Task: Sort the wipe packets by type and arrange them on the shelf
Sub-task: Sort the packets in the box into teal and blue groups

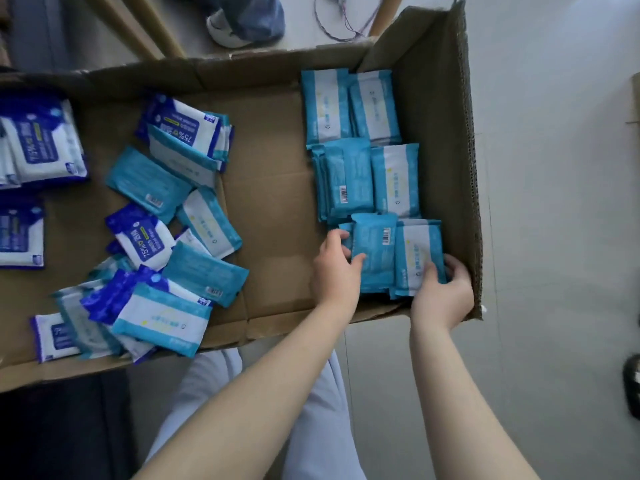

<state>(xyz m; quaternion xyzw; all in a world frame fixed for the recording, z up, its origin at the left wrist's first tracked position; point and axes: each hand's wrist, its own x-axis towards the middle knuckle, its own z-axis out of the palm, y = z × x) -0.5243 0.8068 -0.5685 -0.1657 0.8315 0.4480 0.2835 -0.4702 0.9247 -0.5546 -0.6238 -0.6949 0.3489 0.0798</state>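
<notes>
A flattened cardboard box (273,174) holds wipe packets of two kinds. Light-blue packets (360,143) stand in neat stacks along its right side. My left hand (336,268) grips the left edge of the nearest light-blue stack (375,251). My right hand (443,292) curls round the right edge of the neighbouring light-blue stack (417,254). A mixed heap of light-blue and dark-blue packets (166,237) lies loose in the middle left. Dark-blue packets (41,147) are gathered at the far left.
The box's right flap (440,133) stands upright beside the stacks. Bare cardboard lies between the heap and the stacks. Grey floor (554,202) stretches to the right. Another person's shoe (228,29) and a loose cord (343,26) lie beyond the box.
</notes>
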